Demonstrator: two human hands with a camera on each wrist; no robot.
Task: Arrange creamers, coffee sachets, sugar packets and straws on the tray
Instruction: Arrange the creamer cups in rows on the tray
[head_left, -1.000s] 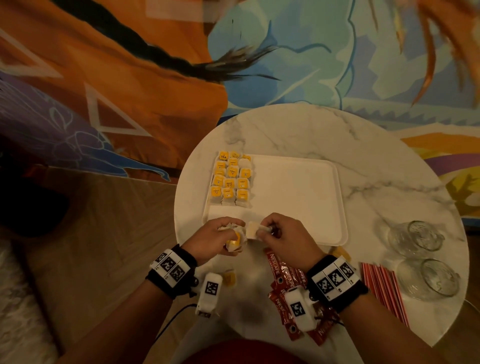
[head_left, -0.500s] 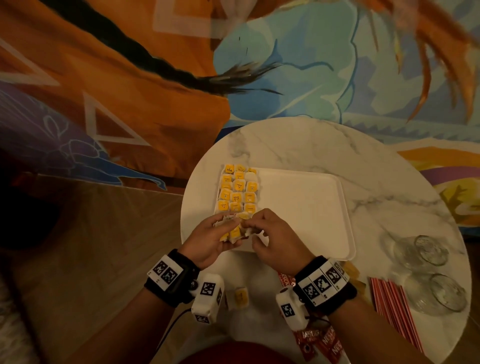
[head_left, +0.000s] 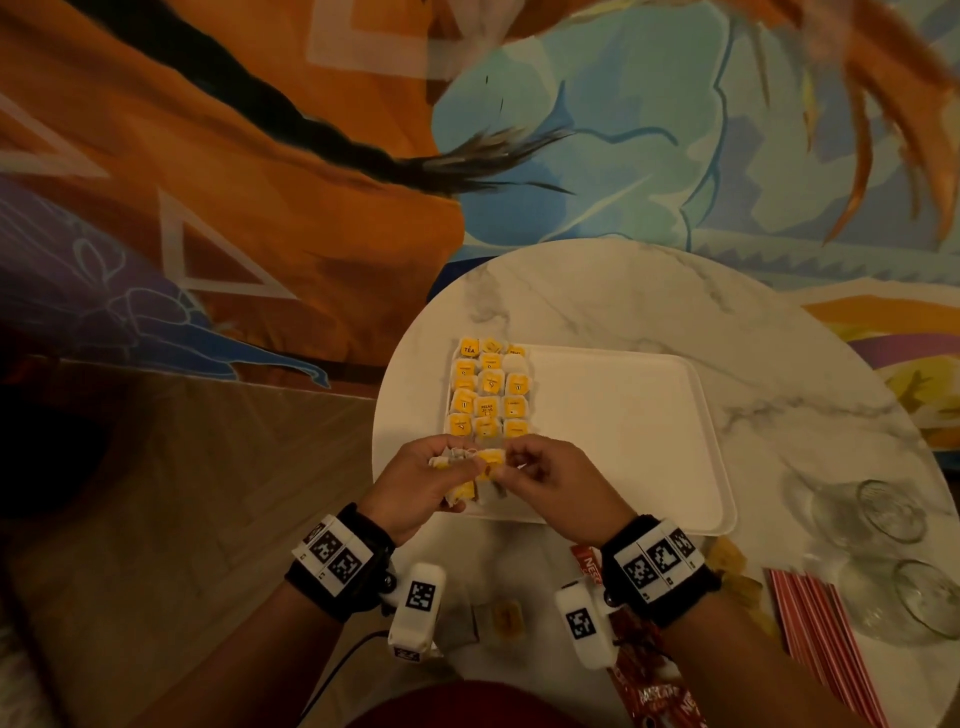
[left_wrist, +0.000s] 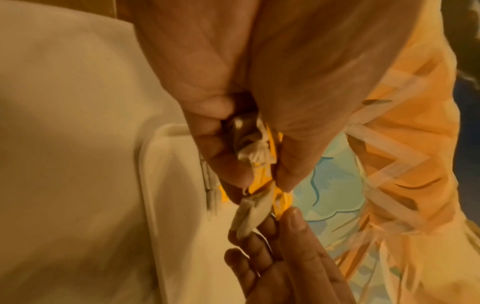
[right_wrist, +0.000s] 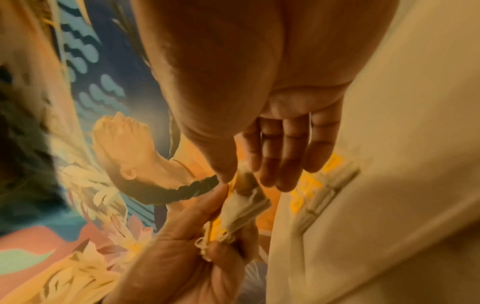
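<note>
Rows of yellow sachets fill the left end of the white tray. Over the tray's near-left corner my left hand grips a small bundle of yellow-and-white sachets. In the left wrist view the bundle sits between thumb and curled fingers. My right hand pinches one sachet at the bundle's end, thumb against fingertips. Red coffee sachets lie under my right wrist. Red-and-white straws lie at the near right.
Two clear glasses stand near the round marble table's right edge. A loose yellow sachet lies on the table between my wrists, and pale yellow packets sit beside the straws. A painted wall rises behind.
Both hands have moved forward with the bundle, from the table in front of the tray to over its near-left corner. The head view has tilted down slightly.
</note>
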